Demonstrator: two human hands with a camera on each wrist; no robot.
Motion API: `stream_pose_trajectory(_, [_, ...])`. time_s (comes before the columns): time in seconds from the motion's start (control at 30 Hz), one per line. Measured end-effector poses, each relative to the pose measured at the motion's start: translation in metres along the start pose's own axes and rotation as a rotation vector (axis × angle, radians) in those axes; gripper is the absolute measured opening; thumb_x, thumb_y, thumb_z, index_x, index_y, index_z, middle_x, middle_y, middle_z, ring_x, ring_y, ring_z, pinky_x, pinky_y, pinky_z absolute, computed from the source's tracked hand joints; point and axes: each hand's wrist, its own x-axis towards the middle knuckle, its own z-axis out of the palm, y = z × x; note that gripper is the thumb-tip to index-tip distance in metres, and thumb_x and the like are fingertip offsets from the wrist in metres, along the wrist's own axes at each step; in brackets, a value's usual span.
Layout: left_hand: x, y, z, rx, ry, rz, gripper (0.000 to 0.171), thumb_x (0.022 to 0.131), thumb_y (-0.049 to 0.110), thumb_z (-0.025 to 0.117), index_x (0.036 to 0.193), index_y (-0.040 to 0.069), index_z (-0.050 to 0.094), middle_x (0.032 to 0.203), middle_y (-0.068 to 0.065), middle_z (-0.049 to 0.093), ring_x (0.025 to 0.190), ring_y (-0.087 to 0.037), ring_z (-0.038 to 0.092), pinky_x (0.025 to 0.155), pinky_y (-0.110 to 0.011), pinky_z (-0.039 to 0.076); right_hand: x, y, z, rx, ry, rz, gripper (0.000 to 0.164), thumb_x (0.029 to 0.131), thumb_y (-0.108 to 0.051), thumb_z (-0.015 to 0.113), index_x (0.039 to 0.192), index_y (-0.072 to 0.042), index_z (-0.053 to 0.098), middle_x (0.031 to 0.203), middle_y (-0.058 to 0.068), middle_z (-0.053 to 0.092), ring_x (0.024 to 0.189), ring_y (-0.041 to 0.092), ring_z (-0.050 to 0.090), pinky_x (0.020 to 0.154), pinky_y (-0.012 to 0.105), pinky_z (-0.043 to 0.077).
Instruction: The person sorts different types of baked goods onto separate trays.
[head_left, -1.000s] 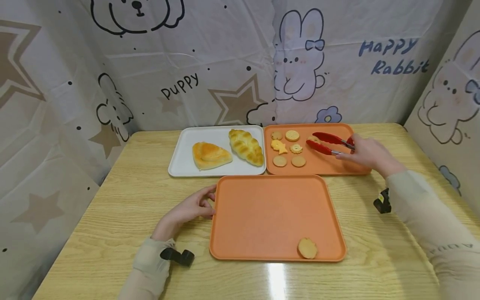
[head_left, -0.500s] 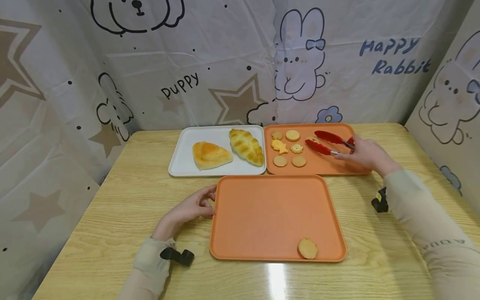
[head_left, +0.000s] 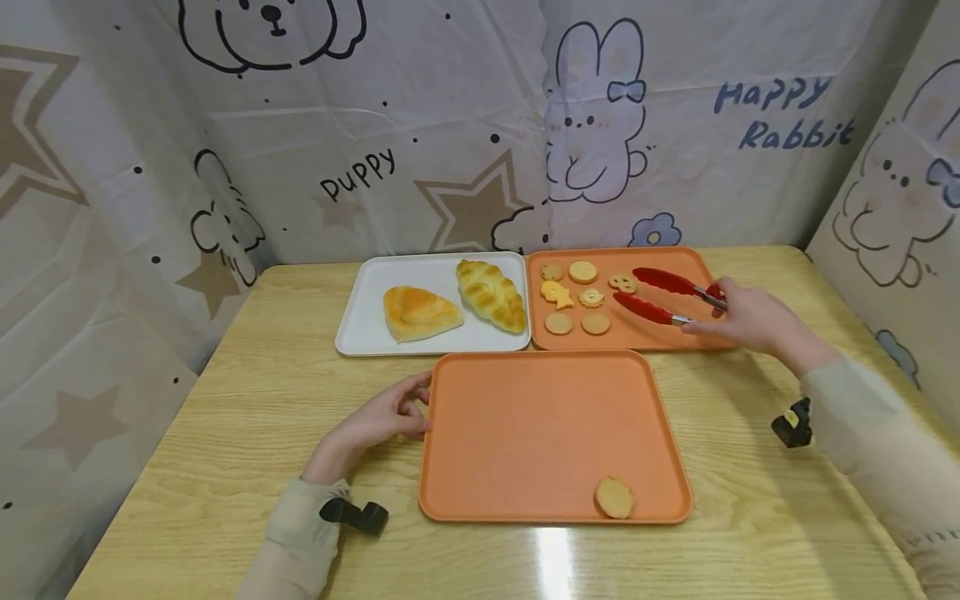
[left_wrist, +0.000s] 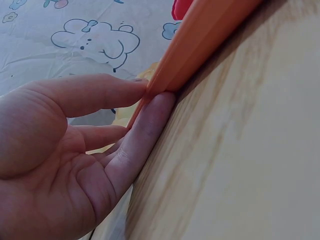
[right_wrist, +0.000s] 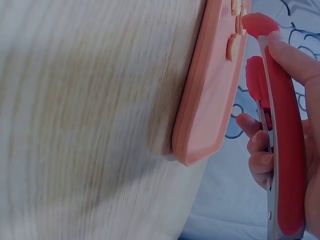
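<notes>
My right hand [head_left: 761, 317] grips red-tipped metal tongs [head_left: 648, 308] over the right part of the far orange tray [head_left: 660, 333]. The tongs' tips stand apart, just right of a pretzel-shaped cookie [head_left: 622, 283], with nothing between them. In the right wrist view the fingers wrap the red handle [right_wrist: 287, 150]. My left hand [head_left: 382, 414] holds the left edge of the near orange tray [head_left: 540, 433]; in the left wrist view thumb and fingers [left_wrist: 82, 95] meet at its rim. One round scalloped cookie [head_left: 614, 497] lies at that tray's front right.
Several cookies, among them a fish-shaped one [head_left: 556, 293] and a round one [head_left: 582, 272], lie on the far orange tray's left half. A white tray [head_left: 360, 333] beside it bears a wedge-shaped bread [head_left: 420, 314] and a braided bread [head_left: 491, 296]. A patterned cloth [head_left: 300, 208] rises behind the table.
The tongs have drawn right, away from the pretzel-shaped cookie they were over, which now shows fully. My left hand keeps its place on the near tray.
</notes>
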Motion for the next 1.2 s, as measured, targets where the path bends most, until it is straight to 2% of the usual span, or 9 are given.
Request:
stream_pose_trajectory(0.4, [0.0, 0.001, 0.0, -0.005, -0.007, 0.001, 0.081, 0.079, 0.0, 0.062, 0.145, 0.001, 0.015, 0.117, -0.02, 0.038, 0.073, -0.01, 0.052, 0.068, -0.023, 0.049, -0.046, -0.015, -0.002, -0.033, 0.018, -0.073, 0.083, 0.069, -0.063, 0.065, 0.114, 0.004, 0.045, 0.083, 0.01, 0.058, 0.064, 0.019, 0.05, 0.053, 0.029, 0.039])
stream_pose_trajectory(0.73, [0.0, 0.002, -0.001, -0.016, -0.018, 0.002, 0.081, 0.08, -0.001, 0.062, 0.144, -0.001, 0.013, 0.117, -0.023, 0.037, 0.073, -0.01, 0.052, 0.068, -0.024, 0.05, -0.086, -0.028, 0.006, 0.024, 0.0, -0.122, 0.075, 0.068, -0.06, 0.068, 0.113, -0.004, 0.046, 0.083, 0.006, 0.059, 0.059, 0.014, 0.045, 0.05, 0.027, 0.034])
stream_pose_trajectory(0.93, [0.001, 0.002, 0.0, -0.008, -0.01, 0.001, 0.08, 0.079, -0.003, 0.06, 0.144, -0.001, 0.014, 0.116, -0.022, 0.037, 0.073, -0.01, 0.052, 0.068, -0.024, 0.05, -0.105, -0.036, 0.006, 0.005, -0.02, -0.154, 0.074, 0.065, -0.06, 0.069, 0.112, -0.007, 0.047, 0.08, 0.002, 0.059, 0.055, 0.011, 0.042, 0.049, 0.025, 0.033])
stream_pose_trajectory(1.2, [0.0, 0.002, 0.001, 0.007, -0.005, 0.004, 0.079, 0.079, -0.002, 0.059, 0.144, -0.002, 0.014, 0.116, -0.022, 0.038, 0.073, -0.011, 0.052, 0.068, -0.023, 0.05, -0.128, -0.041, 0.005, -0.032, -0.024, -0.216, 0.072, 0.064, -0.06, 0.07, 0.114, -0.013, 0.049, 0.088, -0.002, 0.063, 0.052, 0.003, 0.039, 0.048, 0.022, 0.033])
